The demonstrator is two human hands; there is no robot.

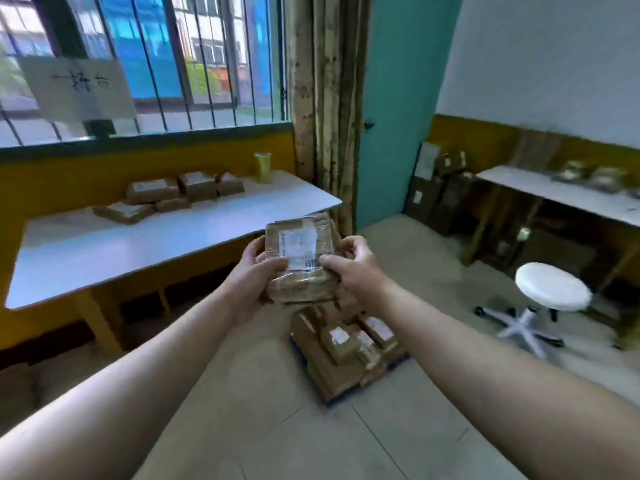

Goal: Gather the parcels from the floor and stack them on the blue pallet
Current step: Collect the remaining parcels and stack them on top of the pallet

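Head view: both arms reach forward. The left hand and right hand grip a bundle of brown taped parcels between them. Each hand has its fingers curled round one side of the bundle, and both thumbs press on the top face near the lower edge of a white label. The bundle is held in the air, tilted a little toward the camera, and looks to be several parcels thick, though blur hides the exact count.

Below and just beyond the bundle, a pile of similar brown parcels lies on the blue pallet on the floor. Only thin blue edges of the pallet show under the pile. Some parcels in the pile carry white labels.

To the left stands a white table under a barred window, which has a paper sheet fixed to it. More parcels lie near the far edge of the table, and a yellow container stands upright to their right.

To the right a white stool on a star base stands on the floor, well apart from the pallet. Behind it is a second table with blurred items on top and boxes beneath. A teal door stands between the two tables.
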